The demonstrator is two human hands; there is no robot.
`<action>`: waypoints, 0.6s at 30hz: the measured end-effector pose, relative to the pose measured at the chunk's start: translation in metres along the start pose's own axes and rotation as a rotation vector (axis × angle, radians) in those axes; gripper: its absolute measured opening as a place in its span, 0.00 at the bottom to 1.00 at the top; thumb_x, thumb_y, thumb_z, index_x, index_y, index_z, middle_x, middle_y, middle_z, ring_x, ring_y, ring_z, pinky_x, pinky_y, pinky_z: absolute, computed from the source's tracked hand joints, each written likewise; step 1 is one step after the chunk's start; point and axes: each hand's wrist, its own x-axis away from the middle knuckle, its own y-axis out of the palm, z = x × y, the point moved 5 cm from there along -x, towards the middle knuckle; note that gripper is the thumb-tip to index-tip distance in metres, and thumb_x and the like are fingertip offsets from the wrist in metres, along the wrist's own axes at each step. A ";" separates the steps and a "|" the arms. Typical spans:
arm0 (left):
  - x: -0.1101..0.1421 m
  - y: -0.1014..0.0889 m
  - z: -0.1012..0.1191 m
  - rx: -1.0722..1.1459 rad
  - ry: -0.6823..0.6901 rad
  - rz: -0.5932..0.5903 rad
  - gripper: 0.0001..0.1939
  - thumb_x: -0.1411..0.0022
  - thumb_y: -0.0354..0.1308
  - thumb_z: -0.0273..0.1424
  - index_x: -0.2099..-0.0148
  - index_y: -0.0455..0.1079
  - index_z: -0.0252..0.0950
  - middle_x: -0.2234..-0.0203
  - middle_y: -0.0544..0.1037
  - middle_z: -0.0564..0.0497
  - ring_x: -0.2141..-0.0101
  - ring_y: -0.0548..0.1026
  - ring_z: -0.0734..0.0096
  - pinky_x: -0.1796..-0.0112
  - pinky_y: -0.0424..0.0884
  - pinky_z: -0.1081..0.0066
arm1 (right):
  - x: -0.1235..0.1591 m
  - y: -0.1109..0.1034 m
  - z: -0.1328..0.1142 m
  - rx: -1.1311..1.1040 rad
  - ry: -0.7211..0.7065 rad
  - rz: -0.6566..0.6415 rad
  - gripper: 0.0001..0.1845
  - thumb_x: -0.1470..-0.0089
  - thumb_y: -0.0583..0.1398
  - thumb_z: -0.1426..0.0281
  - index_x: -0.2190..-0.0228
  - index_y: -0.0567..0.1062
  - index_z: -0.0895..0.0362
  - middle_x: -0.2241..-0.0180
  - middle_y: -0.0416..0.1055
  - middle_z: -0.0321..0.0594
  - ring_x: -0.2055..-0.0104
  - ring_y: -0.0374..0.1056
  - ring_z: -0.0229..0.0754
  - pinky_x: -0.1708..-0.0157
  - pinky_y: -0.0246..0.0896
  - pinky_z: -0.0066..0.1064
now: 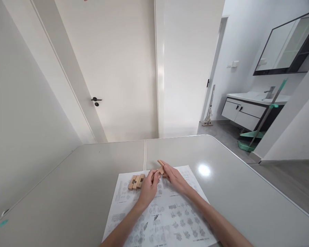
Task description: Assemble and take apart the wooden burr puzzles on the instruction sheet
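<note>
Over the printed sheet, my left hand [149,185] is closed, its thumb and fingers pinching light wooden puzzle pieces [160,170]. Close on its right, my right hand [174,177] grips a wooden puzzle piece [160,162] that sticks out past its fingertips to the upper left. The pieces meet between the two hands; fingers cover much of them, so I cannot tell exactly how they fit. Just left of my left hand, several notched wooden puzzle pieces [135,182] lie side by side on the instruction sheet [134,209], which carries rows of small grey assembly drawings.
The sheet lies on a light grey folding table [67,192] with a seam across it and a raised rim. Beyond stands a white door [123,68]. To the right are a washbasin cabinet [243,111], a mop [210,109] and a green dustpan [247,145].
</note>
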 end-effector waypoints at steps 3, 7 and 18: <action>0.000 -0.002 -0.003 0.030 -0.013 0.014 0.20 0.33 0.52 0.49 0.59 0.71 0.37 0.77 0.71 0.53 0.77 0.67 0.70 0.72 0.66 0.72 | 0.001 0.007 -0.002 0.134 -0.062 -0.084 0.30 0.34 0.47 0.50 0.37 0.65 0.48 0.63 0.73 0.41 0.63 0.69 0.44 0.62 0.68 0.35; -0.001 -0.002 -0.005 0.053 -0.039 -0.013 0.20 0.34 0.52 0.50 0.59 0.71 0.37 0.80 0.66 0.55 0.79 0.64 0.71 0.76 0.62 0.74 | 0.001 0.008 -0.004 0.167 -0.099 -0.161 0.31 0.32 0.45 0.53 0.33 0.56 0.49 0.56 0.74 0.42 0.54 0.70 0.45 0.49 0.63 0.39; -0.002 0.002 -0.007 0.079 -0.047 -0.102 0.23 0.33 0.50 0.51 0.60 0.70 0.36 0.80 0.64 0.56 0.79 0.62 0.73 0.77 0.60 0.75 | 0.003 0.007 -0.001 0.209 -0.092 -0.272 0.30 0.30 0.44 0.56 0.31 0.51 0.48 0.50 0.74 0.43 0.48 0.70 0.46 0.45 0.60 0.40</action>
